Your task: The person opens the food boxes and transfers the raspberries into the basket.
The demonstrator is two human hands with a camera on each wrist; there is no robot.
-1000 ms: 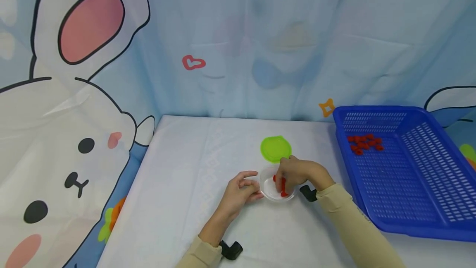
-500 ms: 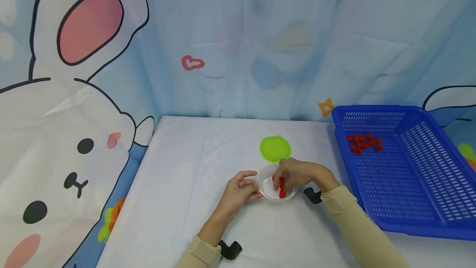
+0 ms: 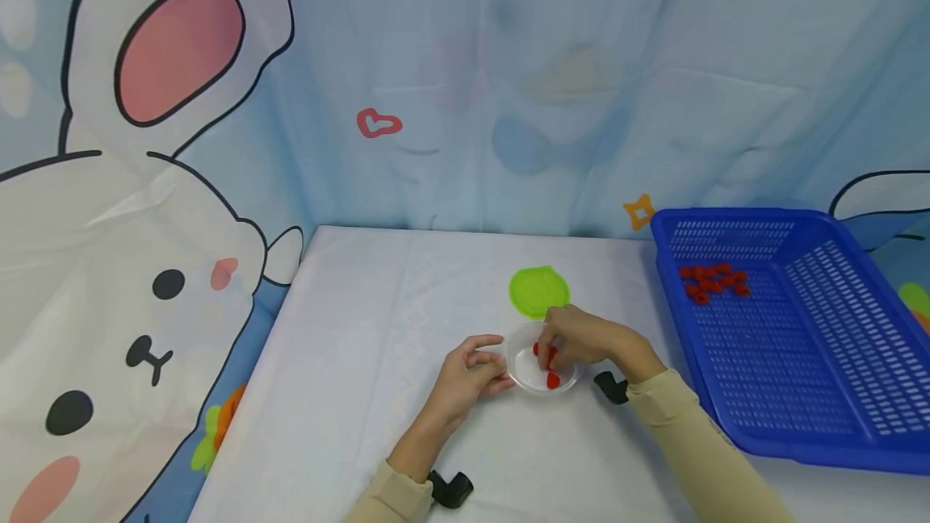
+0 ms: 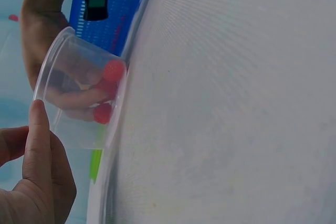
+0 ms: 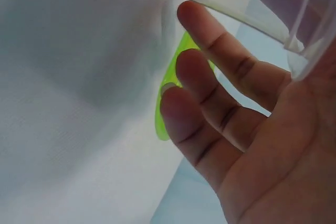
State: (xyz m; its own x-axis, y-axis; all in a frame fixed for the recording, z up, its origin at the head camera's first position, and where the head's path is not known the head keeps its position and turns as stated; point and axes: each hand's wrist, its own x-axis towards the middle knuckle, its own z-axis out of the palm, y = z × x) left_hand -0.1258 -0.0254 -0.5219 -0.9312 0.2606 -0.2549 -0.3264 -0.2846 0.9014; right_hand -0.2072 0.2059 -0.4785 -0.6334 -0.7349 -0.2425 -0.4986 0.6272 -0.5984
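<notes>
A clear plastic cup (image 3: pixel 525 378) stands on the white table with several red raspberries in it. My right hand (image 3: pixel 584 337) reaches over its rim; thumb and index finger pinch a raspberry (image 4: pixel 107 88) near the bottom. On either side of those fingertips lie another raspberry (image 4: pixel 113 70) and a further raspberry (image 4: pixel 103 113). The other right-hand fingers (image 5: pixel 202 121) hang outside the cup wall. My left hand (image 3: pixel 465 378) is at the cup's left side, a nearly straight finger (image 4: pixel 38 145) touching the rim. In the head view the right fingers partly hide the raspberries.
A green lid (image 3: pixel 539 292) lies flat just behind the cup. To the right stands a blue perforated basket (image 3: pixel 821 394) holding several more raspberries (image 3: pixel 714 281) in its far left part. A printed fabric backdrop (image 3: pixel 450 103) rises behind the table.
My right fingers have shifted slightly inside the cup. The raspberries have moved a little; the nearest one now sits apart from those at the fingertips. My left hand has stayed in place.
</notes>
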